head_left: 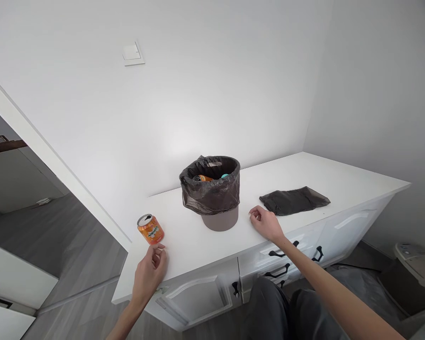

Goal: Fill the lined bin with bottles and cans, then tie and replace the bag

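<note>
My left hand [151,270] rests at the left front of the white cabinet top, fingers loosely curled and apart, holding nothing. Just beyond its fingertips stands an orange drink can [151,230], upright with its top opened. My right hand [265,223] lies on the surface between the bin and a flat dark plastic bag, also loosely curled with nothing visible in it. A small grey-brown trash bin [221,221] stands in the middle, lined with a black trash bag [212,196] folded over its rim. Inside show another orange can [204,178] and something turquoise [225,175].
The spare dark plastic bag [293,200] lies on the right part of the cabinet top [194,250]. Black handles [278,271] stick out from the drawers and doors below. A wall with a light switch [132,53] rises behind. A grey appliance [418,264] sits at the lower right.
</note>
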The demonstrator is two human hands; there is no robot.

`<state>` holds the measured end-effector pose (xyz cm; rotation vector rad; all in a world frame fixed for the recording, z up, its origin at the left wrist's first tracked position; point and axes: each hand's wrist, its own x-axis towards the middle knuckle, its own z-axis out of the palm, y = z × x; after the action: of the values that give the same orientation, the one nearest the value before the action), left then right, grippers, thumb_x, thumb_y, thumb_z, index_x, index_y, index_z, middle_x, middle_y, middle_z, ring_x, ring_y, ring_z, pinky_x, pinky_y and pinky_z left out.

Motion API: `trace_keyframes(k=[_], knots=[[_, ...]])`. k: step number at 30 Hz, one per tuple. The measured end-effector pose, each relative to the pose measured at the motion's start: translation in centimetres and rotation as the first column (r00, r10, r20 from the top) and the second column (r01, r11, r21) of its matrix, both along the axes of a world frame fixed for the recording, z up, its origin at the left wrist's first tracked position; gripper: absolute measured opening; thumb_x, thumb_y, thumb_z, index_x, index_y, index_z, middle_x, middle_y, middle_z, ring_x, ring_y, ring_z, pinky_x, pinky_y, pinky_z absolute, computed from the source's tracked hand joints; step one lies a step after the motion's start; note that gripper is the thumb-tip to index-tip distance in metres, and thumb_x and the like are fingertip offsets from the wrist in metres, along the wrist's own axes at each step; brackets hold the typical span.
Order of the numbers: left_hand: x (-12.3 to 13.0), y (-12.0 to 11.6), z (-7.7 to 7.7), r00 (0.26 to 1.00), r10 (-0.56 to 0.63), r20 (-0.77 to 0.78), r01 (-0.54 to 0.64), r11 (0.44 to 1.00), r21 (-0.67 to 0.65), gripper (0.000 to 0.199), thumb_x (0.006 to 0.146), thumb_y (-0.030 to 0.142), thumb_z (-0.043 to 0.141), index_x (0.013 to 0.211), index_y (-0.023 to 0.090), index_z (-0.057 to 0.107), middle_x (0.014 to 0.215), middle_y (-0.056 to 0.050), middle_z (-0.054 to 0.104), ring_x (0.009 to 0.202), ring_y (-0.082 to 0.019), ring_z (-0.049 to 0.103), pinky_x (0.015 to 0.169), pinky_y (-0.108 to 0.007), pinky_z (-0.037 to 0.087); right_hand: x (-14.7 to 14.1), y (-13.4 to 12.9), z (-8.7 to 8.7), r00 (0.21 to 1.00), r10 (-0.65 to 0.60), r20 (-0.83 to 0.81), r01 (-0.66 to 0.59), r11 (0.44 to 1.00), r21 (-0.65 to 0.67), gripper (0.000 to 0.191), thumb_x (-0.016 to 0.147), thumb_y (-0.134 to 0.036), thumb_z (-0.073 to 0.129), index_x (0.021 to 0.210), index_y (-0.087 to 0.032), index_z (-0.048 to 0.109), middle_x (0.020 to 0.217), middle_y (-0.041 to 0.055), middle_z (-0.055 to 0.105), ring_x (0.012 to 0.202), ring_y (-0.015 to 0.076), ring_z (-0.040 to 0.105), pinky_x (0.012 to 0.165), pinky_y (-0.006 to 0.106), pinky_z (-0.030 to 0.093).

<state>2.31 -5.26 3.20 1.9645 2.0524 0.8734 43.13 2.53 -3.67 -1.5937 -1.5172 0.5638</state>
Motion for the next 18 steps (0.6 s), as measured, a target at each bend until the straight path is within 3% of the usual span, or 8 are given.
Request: trace_keyframes(k=[10, 18], knots=[[0.3, -0.1, 0.3, 1.0, 0.021, 0.005, -0.021, 1.0, 0.003, 0.026, 0.091, 0.048, 0.047, 0.101, 0.026, 0.056, 0.071, 0.004, 0.061, 0.06, -0.017, 0.058, 0.06, -0.028, 0.045, -0.1, 0.1, -0.1, 1.0, -0.004, 0.028, 0.004, 1.0, 0.005, 0.017, 0.086, -0.029, 0.05, 0.094, -0.022, 0.063, 0.079, 0.0011, 0.071, 0.069, 0.0178, 0.063, 0.07, 0.03, 0.042], [-0.4, 0.4, -0.8, 1.0, 0.024, -0.019, -0.024, 1.0, -0.003, 0.023, 0.093, 0.046, 0.048, 0.101, 0.027, 0.056, 0.073, 0.004, 0.062, 0.06, -0.018, 0.059, 0.063, -0.029, 0.046, 0.3, 0.5, -0.8, 1.0, 0.006, 0.023, -0.006, 1.0, -0.004, 0.017, 0.087, -0.029, 0.051, 0.096, -0.023, 0.064, 0.08, -0.0007, 0.071, 0.07, 0.0172, 0.063, 0.07, 0.029, 0.042]])
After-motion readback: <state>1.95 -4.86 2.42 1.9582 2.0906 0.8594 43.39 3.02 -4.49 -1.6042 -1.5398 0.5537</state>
